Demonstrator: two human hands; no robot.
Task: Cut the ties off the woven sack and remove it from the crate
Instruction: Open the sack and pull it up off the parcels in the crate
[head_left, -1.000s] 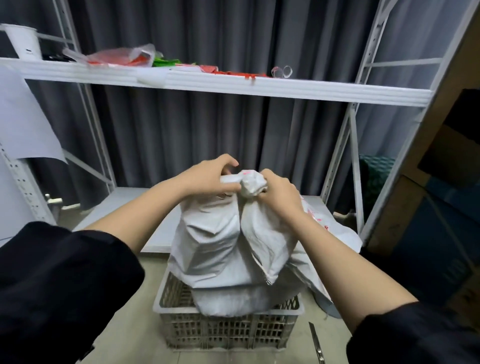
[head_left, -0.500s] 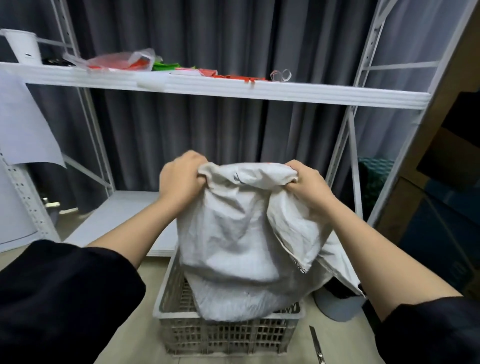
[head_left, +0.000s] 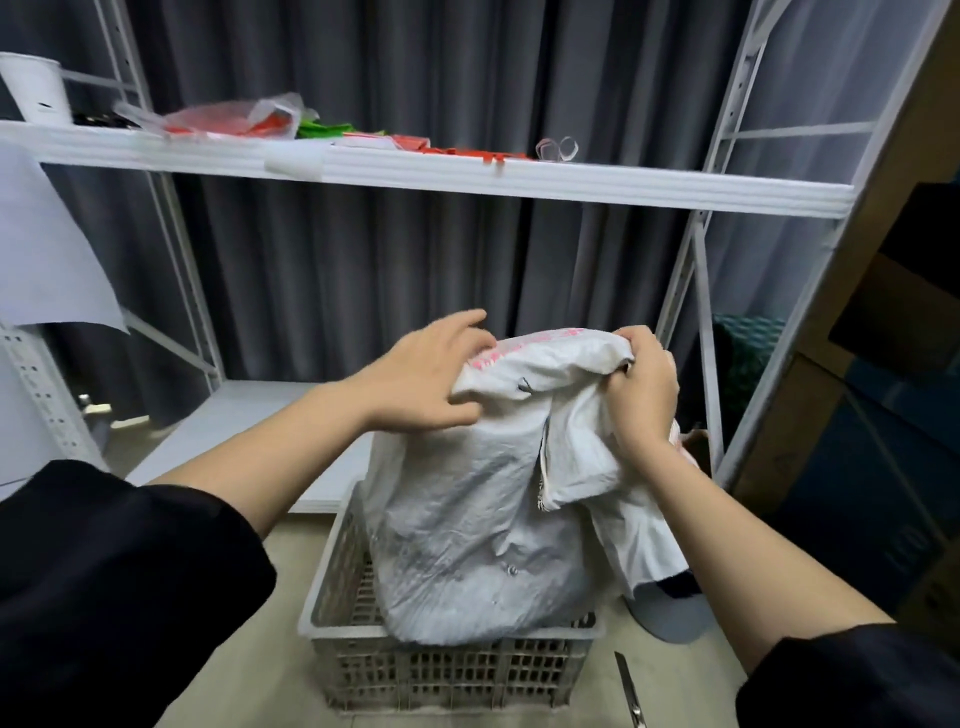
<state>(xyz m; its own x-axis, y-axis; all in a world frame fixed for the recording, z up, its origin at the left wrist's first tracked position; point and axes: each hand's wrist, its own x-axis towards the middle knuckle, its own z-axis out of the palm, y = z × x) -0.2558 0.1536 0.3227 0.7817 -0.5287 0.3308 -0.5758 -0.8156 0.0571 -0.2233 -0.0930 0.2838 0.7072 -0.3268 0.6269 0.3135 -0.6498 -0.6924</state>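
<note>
A white woven sack (head_left: 467, 530) with pink print near its top stands upright in a grey slotted plastic crate (head_left: 452, 670) on the floor. Its mouth is spread wide. My right hand (head_left: 641, 387) is clenched on the sack's top right edge. My left hand (head_left: 431, 376) lies on the top left of the sack with fingers spread, not gripping. A loose flap of the sack hangs down under my right forearm. Scissors (head_left: 628, 691) lie on the floor right of the crate.
A white metal rack stands behind the crate, its upper shelf (head_left: 519, 179) holding plastic bags, red and green items and a white cup (head_left: 36, 88). Dark curtains hang behind. Cardboard boxes (head_left: 883, 467) stand at right; a grey round base (head_left: 675, 618) sits beside the crate.
The bunched sack top was pulled apart and opened wide. My left hand has since let go of the left edge and now rests open on it; my right hand keeps its grip.
</note>
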